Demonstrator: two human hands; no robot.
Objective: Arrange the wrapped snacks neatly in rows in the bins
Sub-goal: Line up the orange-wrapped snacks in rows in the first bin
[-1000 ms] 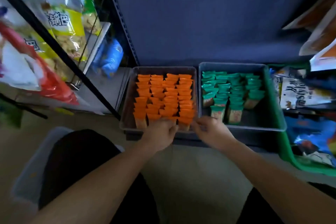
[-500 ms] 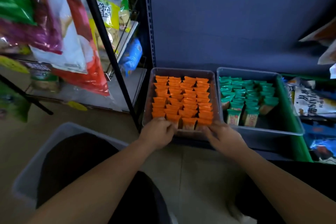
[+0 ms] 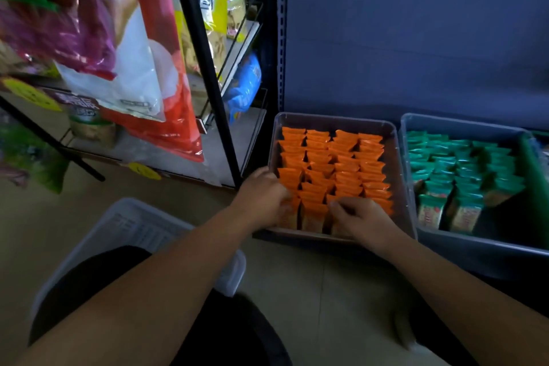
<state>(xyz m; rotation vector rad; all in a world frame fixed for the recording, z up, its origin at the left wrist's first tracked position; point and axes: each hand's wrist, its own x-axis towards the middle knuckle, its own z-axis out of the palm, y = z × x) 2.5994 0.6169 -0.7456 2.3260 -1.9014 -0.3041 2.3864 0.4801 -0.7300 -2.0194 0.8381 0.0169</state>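
Both hands (image 3: 261,196) (image 3: 361,217) reached into snacks (image 3: 332,163) (front row).

cam: head, single view | I look forward and down from my head | close on the bin (image 3: 335,124) of orange snacks (image 3: 332,163) | left edge seemingly blurred

Left hand (image 3: 261,196) and right hand (image 3: 361,218) hold front-row orange snacks (image 3: 332,163).

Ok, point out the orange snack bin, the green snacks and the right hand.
orange snack bin (image 3: 335,121): head view, bare far wall.
green snacks (image 3: 463,169): head view, tops of the middle rows.
right hand (image 3: 362,218): head view, back of the hand.
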